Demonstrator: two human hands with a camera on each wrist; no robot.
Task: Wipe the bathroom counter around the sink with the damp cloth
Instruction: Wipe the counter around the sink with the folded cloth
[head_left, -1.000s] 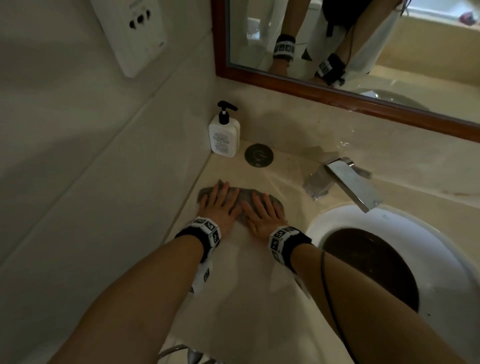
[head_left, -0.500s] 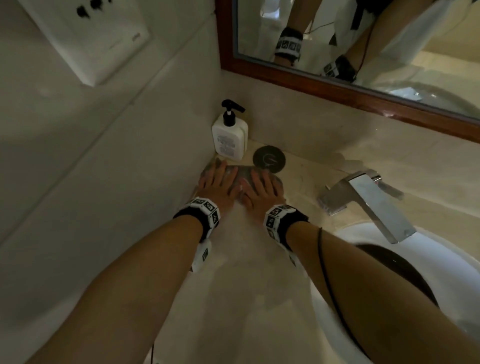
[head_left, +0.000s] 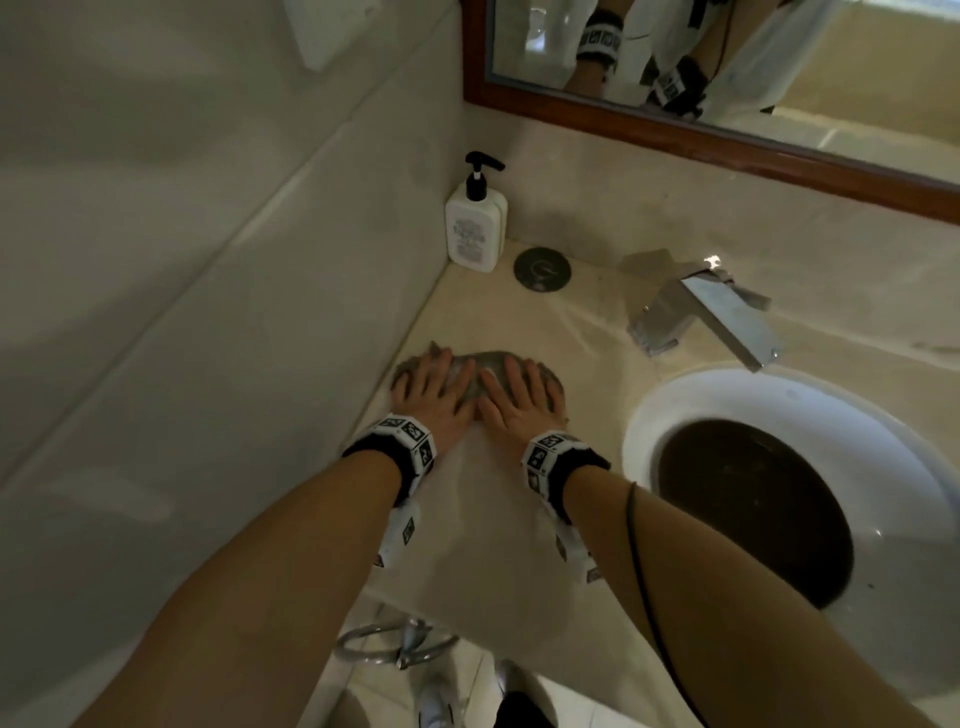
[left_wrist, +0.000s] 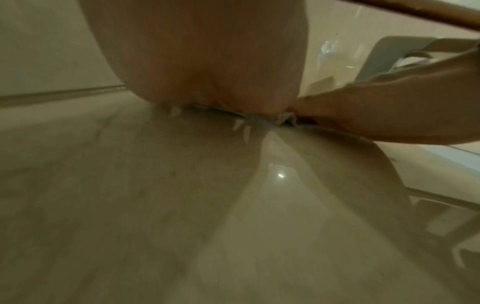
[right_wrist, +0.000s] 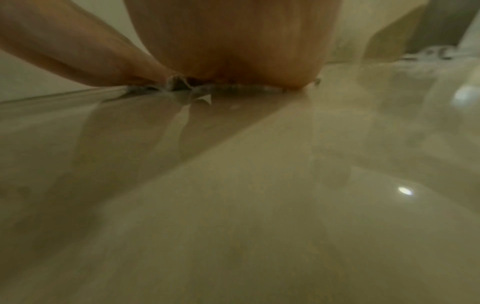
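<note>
In the head view, both hands lie flat and side by side on a grey cloth (head_left: 491, 364) spread on the beige counter (head_left: 519, 545), close to the left wall (head_left: 208, 312) and left of the white sink (head_left: 779, 410). The left hand (head_left: 434, 397) has its fingers straight and spread over the cloth's left part; the right hand (head_left: 519, 402) lies the same way over its right part, so neither grips the cloth, both only press on it. Further back in the corner stands a white soap dispenser (head_left: 475, 228) with a black pump, and just beside it a round dark disc (head_left: 542, 269) sits on the counter. A chrome faucet (head_left: 717, 317) reaches out over the sink rim, and a wood-framed mirror (head_left: 675, 124) hangs above. In the left wrist view, the heel of the left hand (left_wrist: 207, 61) presses a thin rumpled edge of the cloth (left_wrist: 285, 120) onto the glossy counter (left_wrist: 182, 205), with the right hand (left_wrist: 389, 111) touching the cloth from the right. In the right wrist view, the right hand (right_wrist: 233, 41) bears down on the cloth edge (right_wrist: 233, 88) likewise, and the left hand (right_wrist: 78, 51) comes in from the left; the fingers are hidden in both wrist views.
</note>
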